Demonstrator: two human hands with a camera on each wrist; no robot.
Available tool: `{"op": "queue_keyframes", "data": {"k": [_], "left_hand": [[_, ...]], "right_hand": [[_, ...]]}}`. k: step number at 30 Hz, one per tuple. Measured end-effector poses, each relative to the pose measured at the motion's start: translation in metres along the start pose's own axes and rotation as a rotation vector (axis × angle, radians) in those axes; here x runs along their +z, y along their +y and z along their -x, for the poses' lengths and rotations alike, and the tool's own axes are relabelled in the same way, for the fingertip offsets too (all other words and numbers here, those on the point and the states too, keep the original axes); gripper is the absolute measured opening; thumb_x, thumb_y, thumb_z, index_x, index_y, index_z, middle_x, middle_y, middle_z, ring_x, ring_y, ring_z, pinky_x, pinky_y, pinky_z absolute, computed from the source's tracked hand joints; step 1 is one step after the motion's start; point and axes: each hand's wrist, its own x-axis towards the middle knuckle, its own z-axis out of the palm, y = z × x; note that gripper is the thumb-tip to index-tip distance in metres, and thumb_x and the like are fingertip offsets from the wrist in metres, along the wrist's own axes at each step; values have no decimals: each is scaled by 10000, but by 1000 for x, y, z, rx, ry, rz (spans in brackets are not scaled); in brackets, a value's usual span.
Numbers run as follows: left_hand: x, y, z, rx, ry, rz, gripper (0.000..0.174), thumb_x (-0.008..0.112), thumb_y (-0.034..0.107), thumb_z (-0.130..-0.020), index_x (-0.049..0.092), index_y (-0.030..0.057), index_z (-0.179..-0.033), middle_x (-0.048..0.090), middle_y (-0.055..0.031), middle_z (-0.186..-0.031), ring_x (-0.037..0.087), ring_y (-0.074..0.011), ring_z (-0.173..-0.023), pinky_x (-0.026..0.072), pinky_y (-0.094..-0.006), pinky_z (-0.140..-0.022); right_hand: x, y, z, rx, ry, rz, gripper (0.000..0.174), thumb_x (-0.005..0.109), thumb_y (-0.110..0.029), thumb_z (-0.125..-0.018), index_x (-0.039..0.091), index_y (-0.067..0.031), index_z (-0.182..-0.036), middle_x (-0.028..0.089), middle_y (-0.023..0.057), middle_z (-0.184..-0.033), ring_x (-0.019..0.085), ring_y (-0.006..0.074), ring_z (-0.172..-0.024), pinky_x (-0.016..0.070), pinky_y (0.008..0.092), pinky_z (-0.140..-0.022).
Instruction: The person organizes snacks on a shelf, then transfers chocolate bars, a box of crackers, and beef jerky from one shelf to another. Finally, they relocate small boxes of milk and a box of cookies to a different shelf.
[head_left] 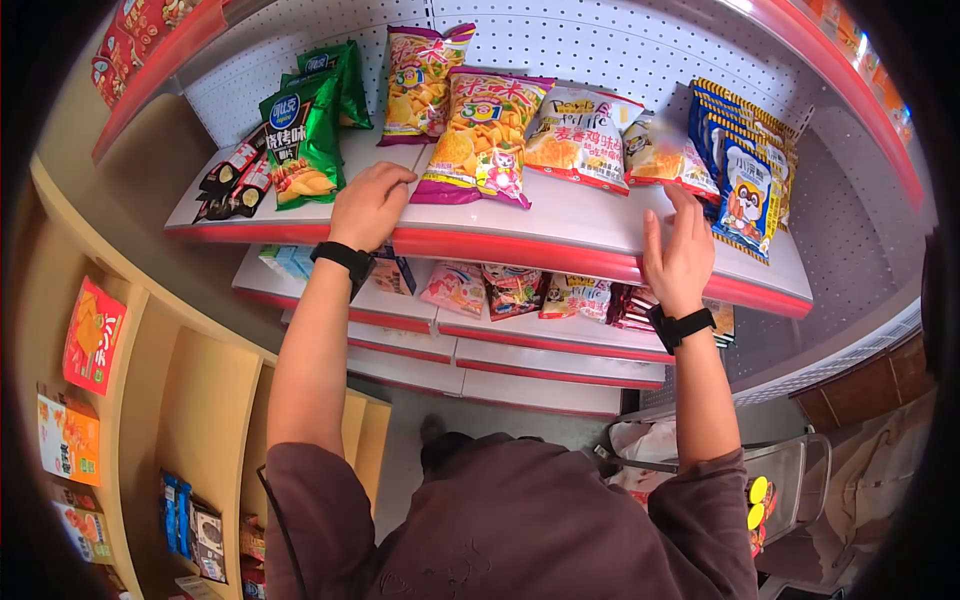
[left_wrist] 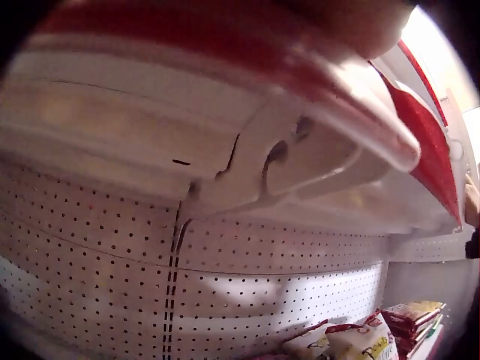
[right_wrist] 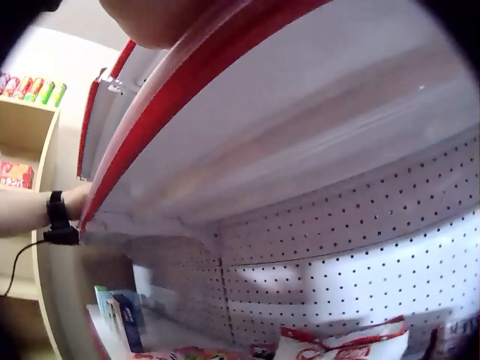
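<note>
My left hand [head_left: 370,205] rests on the front edge of the white shelf [head_left: 590,218], fingers pointing toward the purple-and-yellow snack bag [head_left: 488,135]. Left of it stands a green chip bag [head_left: 302,145]. Over the same edge lies my right hand [head_left: 682,250], its fingers and thumb extended on top. Ahead of those fingertips is a small white-and-red snack bag [head_left: 665,160], with a blue-and-yellow bag [head_left: 745,195] to the right. Both wrist views look at the shelf's underside, and only a blurred part of each hand shows at the top.
Behind stands a white pegboard [head_left: 560,45]. Black packets [head_left: 235,180] lie at the shelf's left end. Lower shelves hold more snacks, including a pink bag [head_left: 455,287]. At left is a wooden shelf unit [head_left: 205,385]; a metal cart [head_left: 800,480] stands at lower right.
</note>
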Motion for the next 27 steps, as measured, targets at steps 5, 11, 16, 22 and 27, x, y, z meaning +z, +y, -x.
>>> {"op": "queue_keyframes", "data": {"k": [5,11,16,22,27], "left_hand": [[-2,3,2,-7,-5,7,255,525,223,-936,711,83,-1041,691,-71,-1109,632,-301,-1076,501,-413,-919],[-1,0,0,3,-6,15,258,532,240,-940,715,89,-1044,693,-66,-1104,632,-296,-1078,501,-410,-918],[-1,0,1,-2,-4,1,260,537,249,-944,717,91,-1044,695,-66,-1100,639,-296,-1065,504,-407,-915],[-3,-1,0,17,-9,58,280,549,277,-969,710,63,-1052,691,-101,-1109,641,-315,-1066,500,-397,-921],[-39,31,17,198,226,45,245,547,184,-1001,681,14,-1115,671,-173,-1158,621,-355,-1114,469,-401,-987]], "right_hand": [[4,4,6,23,4,-11,328,667,-218,-954,616,-47,-1229,711,119,-1022,669,263,-716,522,394,-663],[8,4,5,9,83,-45,279,668,-196,-951,636,-49,-1187,700,117,-854,668,271,-689,525,393,-648],[4,2,5,-14,62,-4,198,672,-171,-935,656,-65,-1101,681,92,-751,656,277,-672,508,401,-622],[2,-1,4,-60,76,54,103,655,-125,-899,668,-72,-986,669,119,-726,645,307,-659,502,424,-613],[6,5,7,-57,66,84,79,641,-147,-898,667,-91,-948,659,132,-721,645,320,-663,505,437,-617]]}}
